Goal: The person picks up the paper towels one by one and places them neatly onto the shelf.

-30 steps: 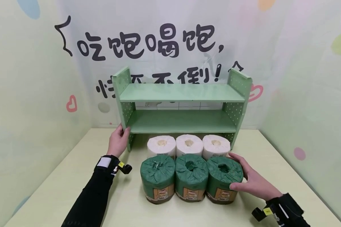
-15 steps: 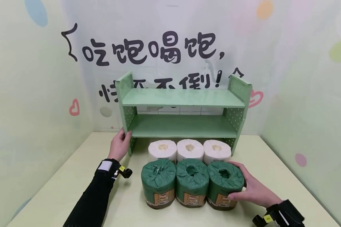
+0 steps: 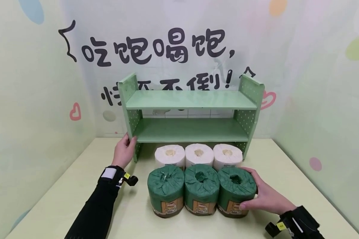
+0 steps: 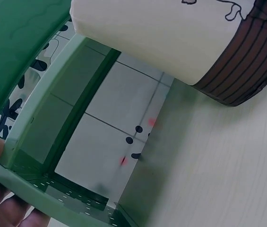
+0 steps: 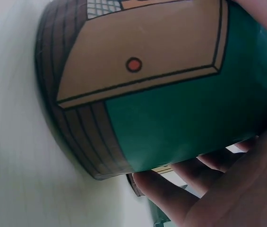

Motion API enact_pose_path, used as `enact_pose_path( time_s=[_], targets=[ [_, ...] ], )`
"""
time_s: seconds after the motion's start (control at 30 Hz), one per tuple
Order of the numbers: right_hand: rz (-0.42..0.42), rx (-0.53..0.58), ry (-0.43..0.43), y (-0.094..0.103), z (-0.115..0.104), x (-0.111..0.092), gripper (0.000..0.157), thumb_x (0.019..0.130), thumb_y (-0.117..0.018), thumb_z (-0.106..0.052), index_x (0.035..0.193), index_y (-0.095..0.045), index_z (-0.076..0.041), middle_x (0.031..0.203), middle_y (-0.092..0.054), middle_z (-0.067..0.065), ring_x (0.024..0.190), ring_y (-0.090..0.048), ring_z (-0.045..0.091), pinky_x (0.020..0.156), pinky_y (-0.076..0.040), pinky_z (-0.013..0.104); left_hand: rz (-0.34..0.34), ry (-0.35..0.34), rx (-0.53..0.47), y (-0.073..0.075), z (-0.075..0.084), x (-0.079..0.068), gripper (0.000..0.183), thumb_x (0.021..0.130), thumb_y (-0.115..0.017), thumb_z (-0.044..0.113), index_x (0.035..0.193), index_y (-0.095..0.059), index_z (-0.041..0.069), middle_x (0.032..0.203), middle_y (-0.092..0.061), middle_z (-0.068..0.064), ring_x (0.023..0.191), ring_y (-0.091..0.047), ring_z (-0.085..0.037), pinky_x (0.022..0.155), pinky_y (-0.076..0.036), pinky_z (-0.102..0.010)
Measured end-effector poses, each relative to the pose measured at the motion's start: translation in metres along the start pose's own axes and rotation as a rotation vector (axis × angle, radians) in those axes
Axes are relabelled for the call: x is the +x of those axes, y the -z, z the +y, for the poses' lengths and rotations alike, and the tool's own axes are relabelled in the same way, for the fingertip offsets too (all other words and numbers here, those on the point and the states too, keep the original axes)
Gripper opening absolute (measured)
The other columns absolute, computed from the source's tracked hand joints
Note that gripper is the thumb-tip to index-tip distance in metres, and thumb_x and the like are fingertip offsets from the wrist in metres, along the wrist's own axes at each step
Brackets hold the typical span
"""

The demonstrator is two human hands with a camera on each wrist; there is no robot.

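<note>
My left hand (image 3: 124, 152) grips the left side panel of a green two-board shelf (image 3: 191, 130) at the height of its lower board. In the left wrist view the thumb lies on the panel's front edge, with fingertips showing behind it. My right hand (image 3: 266, 196) holds the rightmost green-wrapped toilet roll (image 3: 237, 186) from its right side, thumb at the front and fingers curled round the back. That roll stands upright in a row beside a middle green roll (image 3: 201, 189) and a left green roll (image 3: 166, 190).
Right behind the green rolls, at the shelf's foot, stand three white-wrapped toilet rolls (image 3: 199, 154). The shelf rests on a pale table (image 3: 77, 186), against a printed back wall (image 3: 173, 16). Printed side walls flank the table.
My right thumb has slid slightly lower on the front of the rightmost green roll, and its fingers reach further behind it. The left hand stays on the shelf. The head view shifts slightly.
</note>
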State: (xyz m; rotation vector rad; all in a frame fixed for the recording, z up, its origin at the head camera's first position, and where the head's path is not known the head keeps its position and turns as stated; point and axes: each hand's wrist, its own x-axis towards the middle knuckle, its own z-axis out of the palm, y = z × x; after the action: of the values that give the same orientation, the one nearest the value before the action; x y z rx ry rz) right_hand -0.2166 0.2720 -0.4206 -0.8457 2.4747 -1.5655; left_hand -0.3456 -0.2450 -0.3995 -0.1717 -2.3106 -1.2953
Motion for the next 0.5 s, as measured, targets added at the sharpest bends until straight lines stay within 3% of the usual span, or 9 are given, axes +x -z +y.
enact_pose_path(
  time_s=[0.3,0.5],
  targets=[
    [0.013,-0.039,-0.002,0.0011,-0.0013,0.0005,0.104,0.071,-0.09,-0.011,0.149,-0.021,-0.016,0.141,-0.037,0.014,0.123,-0.038,0.037,0.092,-0.038,0.059,0.01,-0.004,0.005,0.0016,0.0037,-0.0005,0.039,0.107,-0.046,0.036,0.134,-0.055,0.01,0.082,-0.056,-0.012,0.065,-0.049,-0.022,0.05,-0.043,-0.029],
    [0.018,-0.049,-0.015,0.0011,-0.0001,-0.0009,0.103,0.071,-0.09,-0.012,0.148,-0.022,-0.015,0.14,-0.038,0.015,0.123,-0.038,0.037,0.093,-0.035,0.064,0.01,-0.008,0.01,0.0009,0.0013,0.0001,0.041,0.107,-0.046,0.036,0.138,-0.054,0.011,0.084,-0.057,-0.014,0.066,-0.048,-0.022,0.05,-0.042,-0.029]
  ],
)
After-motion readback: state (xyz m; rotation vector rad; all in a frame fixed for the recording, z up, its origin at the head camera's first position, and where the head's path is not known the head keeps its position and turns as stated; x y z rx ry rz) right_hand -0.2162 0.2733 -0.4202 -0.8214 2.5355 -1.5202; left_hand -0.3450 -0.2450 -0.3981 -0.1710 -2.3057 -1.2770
